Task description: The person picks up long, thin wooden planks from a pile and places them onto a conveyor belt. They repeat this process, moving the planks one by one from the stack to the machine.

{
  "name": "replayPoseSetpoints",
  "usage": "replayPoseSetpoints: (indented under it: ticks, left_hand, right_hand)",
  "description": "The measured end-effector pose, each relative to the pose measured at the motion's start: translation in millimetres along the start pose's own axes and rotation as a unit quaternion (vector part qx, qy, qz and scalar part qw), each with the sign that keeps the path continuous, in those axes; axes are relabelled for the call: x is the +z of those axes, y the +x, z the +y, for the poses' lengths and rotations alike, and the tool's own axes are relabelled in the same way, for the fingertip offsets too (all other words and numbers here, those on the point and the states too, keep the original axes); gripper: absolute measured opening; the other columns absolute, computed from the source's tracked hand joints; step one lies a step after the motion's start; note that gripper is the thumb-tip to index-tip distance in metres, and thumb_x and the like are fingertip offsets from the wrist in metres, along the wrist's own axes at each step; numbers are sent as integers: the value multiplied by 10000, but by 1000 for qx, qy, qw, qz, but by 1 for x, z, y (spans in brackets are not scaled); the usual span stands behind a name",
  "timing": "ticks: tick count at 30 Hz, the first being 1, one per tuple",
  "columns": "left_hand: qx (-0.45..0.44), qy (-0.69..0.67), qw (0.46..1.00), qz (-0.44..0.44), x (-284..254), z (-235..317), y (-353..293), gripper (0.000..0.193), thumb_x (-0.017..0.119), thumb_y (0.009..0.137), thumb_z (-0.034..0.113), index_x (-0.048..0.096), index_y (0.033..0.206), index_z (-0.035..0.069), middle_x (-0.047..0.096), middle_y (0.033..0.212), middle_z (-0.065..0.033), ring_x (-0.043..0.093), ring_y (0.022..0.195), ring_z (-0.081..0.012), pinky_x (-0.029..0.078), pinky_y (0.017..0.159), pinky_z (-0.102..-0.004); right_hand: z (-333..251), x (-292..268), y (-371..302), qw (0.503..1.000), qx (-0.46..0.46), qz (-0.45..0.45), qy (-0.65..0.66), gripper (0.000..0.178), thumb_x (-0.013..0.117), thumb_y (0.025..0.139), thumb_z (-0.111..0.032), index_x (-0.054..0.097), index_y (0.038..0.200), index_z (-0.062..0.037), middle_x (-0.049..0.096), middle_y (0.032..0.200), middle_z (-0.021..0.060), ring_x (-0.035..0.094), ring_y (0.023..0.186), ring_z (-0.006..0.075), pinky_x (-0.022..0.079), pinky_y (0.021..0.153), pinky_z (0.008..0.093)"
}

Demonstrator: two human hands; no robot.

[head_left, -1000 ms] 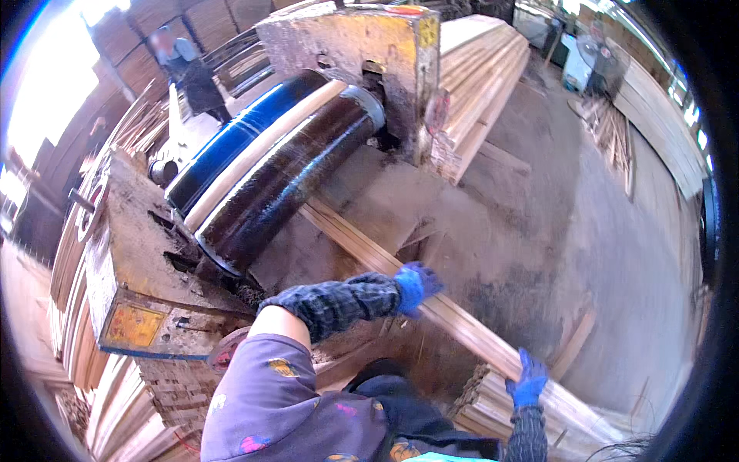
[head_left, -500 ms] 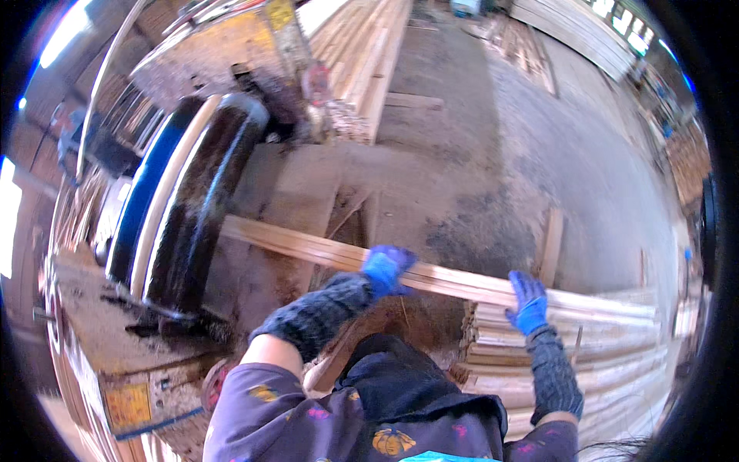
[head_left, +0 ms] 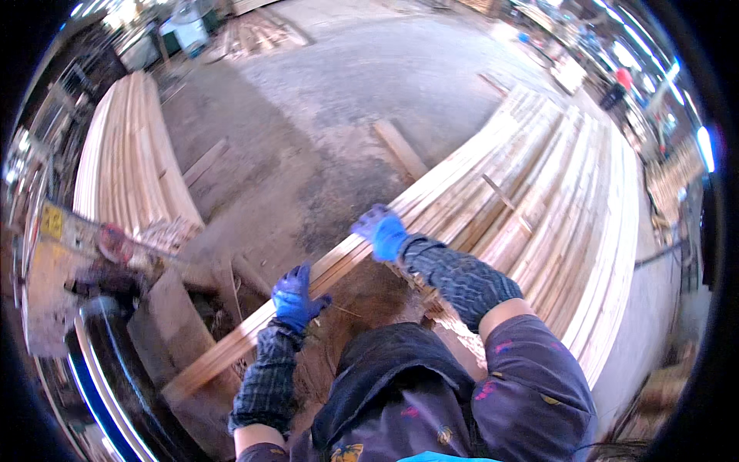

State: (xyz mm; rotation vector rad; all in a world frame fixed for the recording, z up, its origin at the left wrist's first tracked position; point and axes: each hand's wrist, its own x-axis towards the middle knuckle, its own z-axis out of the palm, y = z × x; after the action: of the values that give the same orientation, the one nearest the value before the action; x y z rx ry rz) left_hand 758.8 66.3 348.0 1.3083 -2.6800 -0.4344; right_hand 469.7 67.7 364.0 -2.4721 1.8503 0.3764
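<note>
A narrow bundle of long wooden strips (head_left: 337, 264) runs slantwise in front of me, from the lower left up toward the right. My left hand (head_left: 296, 299), in a blue glove, closes around its nearer part, the thumb on my side. Farther along, my gloved right hand (head_left: 380, 232) grips the same strips from above. Beyond that hand, the strips reach the left edge of a wide stack of wooden strips (head_left: 573, 200). Their near end hangs beside a machine's dark shiny roller (head_left: 127, 385). My fingers partly hide the wood, and I cannot tell how many strips are held.
Another pile of long strips (head_left: 131, 154) lies at the left, behind the machine's worn housing (head_left: 50, 285). A single board (head_left: 400, 150) rests on the concrete floor ahead. A short stick (head_left: 499, 191) lies across the right stack. A person in red (head_left: 622, 79) is far off at the right.
My view has turned right, so the machine now sits at the lower left. The bundle has swung to a steeper slant, still in both hands, and its near end is farther from the roller.
</note>
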Motion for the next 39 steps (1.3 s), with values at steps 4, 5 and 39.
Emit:
replayPoseSetpoints:
  ticks: [4,5,39]
  left_hand:
    - [-18,-30,999,-15,10,44,39,908,819,633,454,458,1364,56,632,1160,-206,632,1027,-376,508,871,-483]
    - [-33,-34,999,-24,9,40,38,909,818,635,450,454,1370,57,632,1159,-207,633,1026,-377,507,872,-483]
    - [87,40,995,15,74,155,142,863,792,777,222,330,1470,-4,457,1433,-192,431,1333,-316,329,1110,-410]
  right_hand:
    - [-21,16,-27,981,2,178,80,866,759,684,-364,409,1453,-176,461,1452,112,445,1326,284,332,1124,472]
    - [-25,10,-40,968,31,218,124,871,752,693,-376,400,1460,-158,447,1463,121,439,1332,290,336,1121,475]
    - [-55,537,-355,-392,482,574,534,313,741,837,-268,622,1110,-172,629,1080,52,566,1044,245,513,897,414]
